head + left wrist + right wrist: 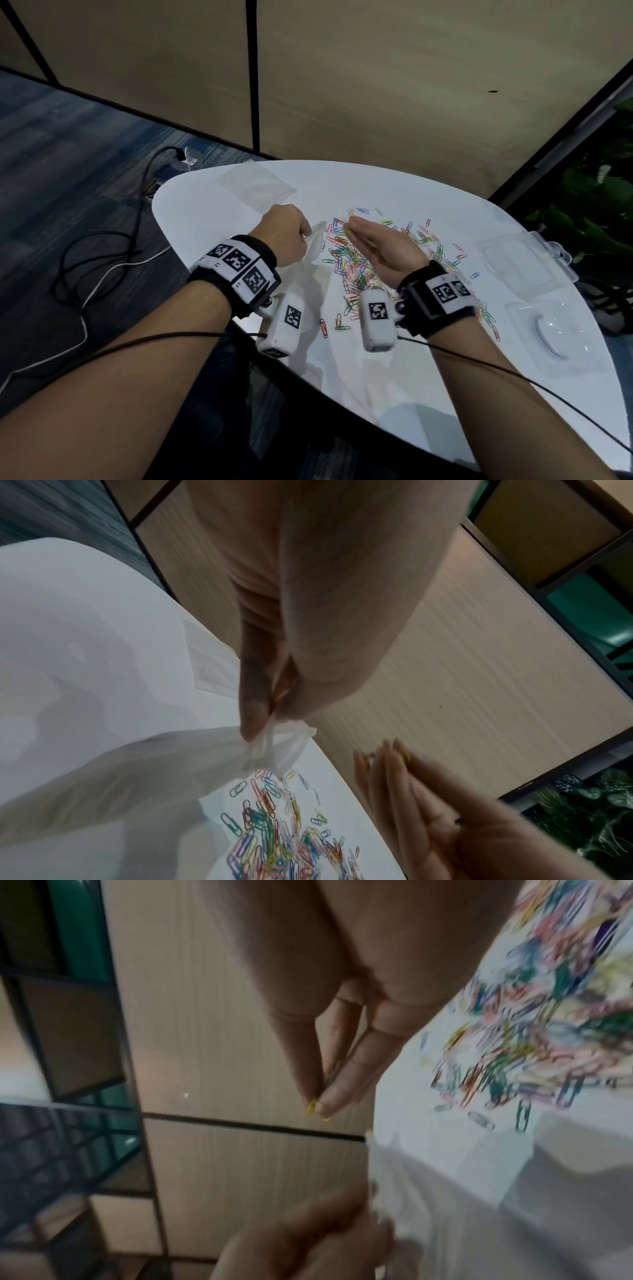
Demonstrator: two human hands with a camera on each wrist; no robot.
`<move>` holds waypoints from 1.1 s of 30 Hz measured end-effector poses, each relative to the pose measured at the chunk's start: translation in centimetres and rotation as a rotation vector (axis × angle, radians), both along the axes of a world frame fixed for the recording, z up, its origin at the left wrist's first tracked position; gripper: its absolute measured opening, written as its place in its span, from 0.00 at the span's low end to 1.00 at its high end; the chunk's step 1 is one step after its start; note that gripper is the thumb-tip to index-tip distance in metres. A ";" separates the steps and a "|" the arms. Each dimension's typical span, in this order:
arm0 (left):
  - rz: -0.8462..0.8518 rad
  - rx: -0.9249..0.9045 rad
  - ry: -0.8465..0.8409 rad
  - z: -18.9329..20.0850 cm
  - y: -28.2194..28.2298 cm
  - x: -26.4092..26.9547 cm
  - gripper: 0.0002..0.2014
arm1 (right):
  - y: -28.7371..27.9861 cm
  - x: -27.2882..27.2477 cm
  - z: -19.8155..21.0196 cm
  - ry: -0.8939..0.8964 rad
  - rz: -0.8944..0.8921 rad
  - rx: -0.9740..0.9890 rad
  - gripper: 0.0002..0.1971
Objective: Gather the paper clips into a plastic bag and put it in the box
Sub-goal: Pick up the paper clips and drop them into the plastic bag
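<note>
Bag held up beside clips
My left hand (286, 229) pinches the plastic bag (313, 251); my right hand (383, 248) pinches a yellow paper clip (311, 1106).

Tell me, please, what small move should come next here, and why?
Probably carry the right hand leftward and drop its yellow clip into the plastic bag, since the left hand pinches the bag's edge up beside the pile of clips.
</note>
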State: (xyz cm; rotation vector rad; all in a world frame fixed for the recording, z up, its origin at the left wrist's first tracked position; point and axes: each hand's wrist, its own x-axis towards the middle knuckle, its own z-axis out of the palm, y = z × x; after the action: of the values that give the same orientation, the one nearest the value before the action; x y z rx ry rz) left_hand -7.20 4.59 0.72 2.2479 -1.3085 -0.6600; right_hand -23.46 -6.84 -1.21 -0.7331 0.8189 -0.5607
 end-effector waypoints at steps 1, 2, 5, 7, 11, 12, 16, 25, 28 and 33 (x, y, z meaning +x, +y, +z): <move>-0.008 -0.003 -0.007 0.0 -0.1 -0.2 0.15 | 1.0 0.6 0.2 0.007 0.019 -0.025 0.11; -0.014 -0.006 -0.015 -0.1 -0.2 -0.4 0.14 | 1.8 1.3 0.1 0.045 0.037 -0.071 0.09; -0.020 -0.002 -0.028 -0.1 -0.5 -0.9 0.13 | 3.8 3.0 -0.8 0.254 0.096 -0.270 0.07; 0.000 -0.007 -0.027 -0.1 -0.4 -0.9 0.13 | 3.9 3.7 -1.5 0.416 0.115 -0.422 0.05; 0.078 -0.039 0.026 -0.4 0.1 -0.1 0.15 | 3.7 4.4 -1.1 0.692 0.391 -0.772 0.17; 0.091 -0.045 0.032 -0.4 0.2 -0.1 0.15 | 3.7 4.4 -0.8 0.711 0.418 -0.818 0.18; 0.138 -0.064 -0.008 -0.5 0.3 0.2 0.14 | 3.7 3.2 0.1 0.587 0.194 -0.886 0.15; 0.140 -0.041 -0.006 -0.3 0.4 0.6 0.14 | 8.6 -8.0 -11.7 0.894 1.403 -1.892 0.33; 0.140 -0.031 0.002 -0.3 0.2 0.4 0.15 | 5.9 -9.5 -12.2 0.980 1.337 -1.951 0.38; 0.110 0.000 0.003 -0.4 0.0 -0.1 0.15 | 1.8 -9.9 -11.4 1.242 1.138 -1.826 0.39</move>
State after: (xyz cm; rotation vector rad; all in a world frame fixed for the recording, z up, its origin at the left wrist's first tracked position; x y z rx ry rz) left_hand -7.32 4.56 0.31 2.2995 -1.1733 -0.6233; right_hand -33.35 -5.08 -12.62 -3.1323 0.5756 0.5312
